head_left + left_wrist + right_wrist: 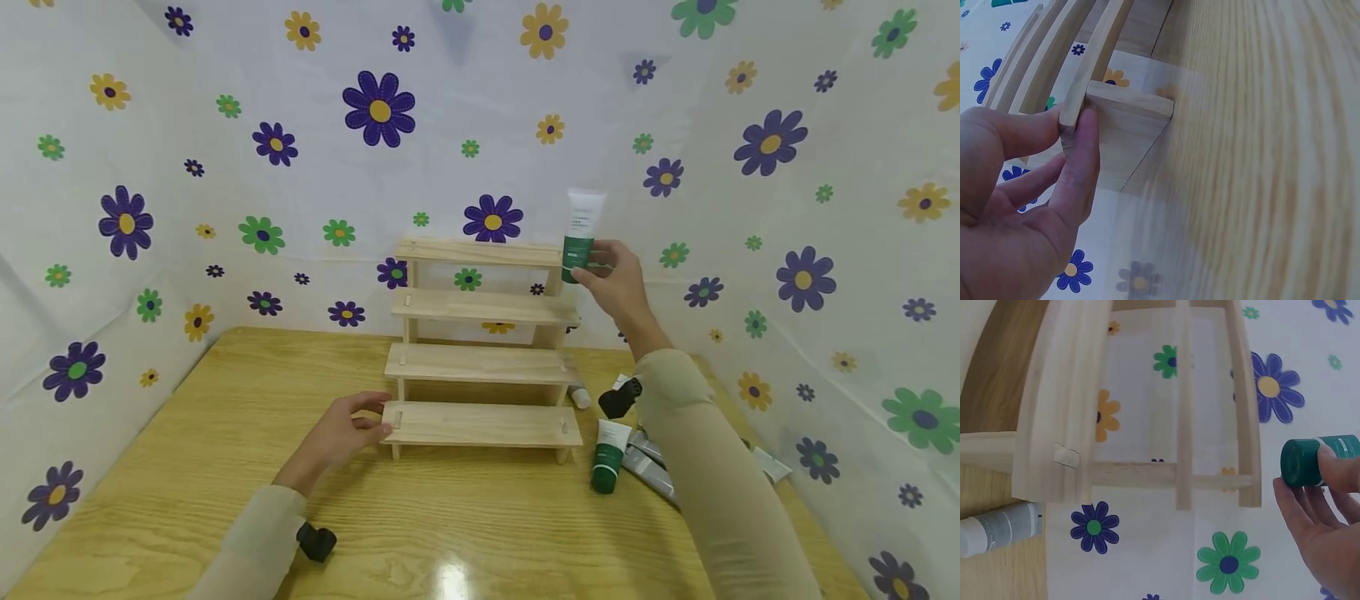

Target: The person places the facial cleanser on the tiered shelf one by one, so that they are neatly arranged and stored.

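A tiered wooden display rack (480, 423) with several steps stands on the table. My left hand (341, 437) pinches the left end of its lowest step; in the left wrist view the thumb and fingers (1082, 147) sit on either side of that board. Up by the right end of the top step, my right hand (618, 279) holds a white and green squeeze tube (581, 233), its cap pointing down. In the right wrist view the tube's green cap (1297, 464) is apart from the rack's top board (1249, 425).
Another white and green tube (609, 457) stands cap-down to the right of the rack. Several grey tubes (648, 473) lie beside it, partly behind my right sleeve. A grey tube with a white cap (1000, 530) lies by the rack's right side. Flower-patterned cloth (450, 175) hangs around the table.
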`<state>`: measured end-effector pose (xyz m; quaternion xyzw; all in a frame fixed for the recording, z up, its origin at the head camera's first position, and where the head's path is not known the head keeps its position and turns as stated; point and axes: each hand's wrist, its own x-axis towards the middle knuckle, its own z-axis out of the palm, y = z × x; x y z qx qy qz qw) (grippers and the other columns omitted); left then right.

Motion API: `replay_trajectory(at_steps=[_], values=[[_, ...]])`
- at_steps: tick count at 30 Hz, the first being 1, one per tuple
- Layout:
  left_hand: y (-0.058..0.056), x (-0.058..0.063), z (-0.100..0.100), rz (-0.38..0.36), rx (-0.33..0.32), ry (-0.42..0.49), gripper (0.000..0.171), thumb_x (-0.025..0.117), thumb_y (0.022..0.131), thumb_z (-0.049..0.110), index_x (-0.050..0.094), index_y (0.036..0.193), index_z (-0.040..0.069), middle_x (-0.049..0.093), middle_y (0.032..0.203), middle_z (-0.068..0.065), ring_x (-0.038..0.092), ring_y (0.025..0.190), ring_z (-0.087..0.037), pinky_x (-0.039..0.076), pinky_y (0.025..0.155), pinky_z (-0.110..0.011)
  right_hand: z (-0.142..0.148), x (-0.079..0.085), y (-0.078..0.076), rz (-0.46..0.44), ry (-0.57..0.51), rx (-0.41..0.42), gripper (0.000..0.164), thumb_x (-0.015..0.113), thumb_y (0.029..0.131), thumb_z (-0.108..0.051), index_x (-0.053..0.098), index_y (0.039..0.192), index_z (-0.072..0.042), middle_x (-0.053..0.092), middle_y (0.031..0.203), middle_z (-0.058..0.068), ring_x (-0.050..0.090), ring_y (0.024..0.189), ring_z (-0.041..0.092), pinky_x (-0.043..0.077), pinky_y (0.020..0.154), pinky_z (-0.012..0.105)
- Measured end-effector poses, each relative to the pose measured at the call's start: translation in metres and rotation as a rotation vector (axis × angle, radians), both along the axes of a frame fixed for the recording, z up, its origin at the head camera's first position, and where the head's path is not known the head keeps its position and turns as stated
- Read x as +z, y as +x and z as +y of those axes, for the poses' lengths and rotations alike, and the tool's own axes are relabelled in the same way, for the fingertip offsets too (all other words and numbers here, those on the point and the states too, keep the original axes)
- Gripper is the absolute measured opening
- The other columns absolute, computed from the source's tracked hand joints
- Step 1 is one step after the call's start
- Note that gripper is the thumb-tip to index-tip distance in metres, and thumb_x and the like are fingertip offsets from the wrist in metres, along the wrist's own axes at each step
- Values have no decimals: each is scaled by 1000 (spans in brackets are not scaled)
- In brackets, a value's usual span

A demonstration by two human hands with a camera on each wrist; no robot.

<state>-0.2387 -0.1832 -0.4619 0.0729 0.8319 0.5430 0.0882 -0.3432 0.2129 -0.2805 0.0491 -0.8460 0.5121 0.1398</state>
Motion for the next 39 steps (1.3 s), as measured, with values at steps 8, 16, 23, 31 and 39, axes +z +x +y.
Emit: replay_trajectory(at_steps=[8, 16, 23, 31, 39], values=[[-1, -1, -1, -8, -7, 5, 55, 68, 99, 8, 49, 150, 4, 54, 142, -23, 68, 116, -27, 62, 86, -31, -23, -5, -10, -9, -14, 24, 53, 67, 98, -5, 46, 147, -2, 57, 144, 22, 61, 131, 39, 49, 114, 48], [-1, -2, 1, 11, 8, 22, 55, 68, 99, 6, 49, 150, 2, 53, 143, -25, 67, 119, -32, 63, 86, -33, -37, -3, -18, -26, -9, 34, 53, 69, 98, -7, 47, 146, -4, 59, 143, 21, 61, 130, 37, 51, 112, 45], [0, -2, 2, 2, 26, 30, 55, 68, 98, 4, 49, 150, 1, 53, 143, -25, 67, 119, -32, 63, 85, -31, -49, -2, -22, -5, -51, 85, 51, 68, 97, -2, 48, 143, -1, 59, 140, 22, 64, 124, 38, 54, 109, 44], [1, -3, 3, -1, 35, 26, 55, 68, 98, 5, 50, 151, 4, 52, 145, -25, 67, 120, -31, 63, 87, -33, -68, 0, -27, 22, -31, 83, 49, 70, 97, -5, 50, 142, -3, 62, 137, 19, 66, 121, 34, 54, 108, 42], [1, -2, 3, -3, 32, 32, 55, 68, 99, 5, 50, 151, 4, 52, 145, -25, 66, 120, -31, 63, 87, -34, -90, -1, -41, 37, -38, 103, 46, 68, 98, -5, 51, 141, -3, 63, 137, 19, 65, 121, 34, 53, 110, 42]])
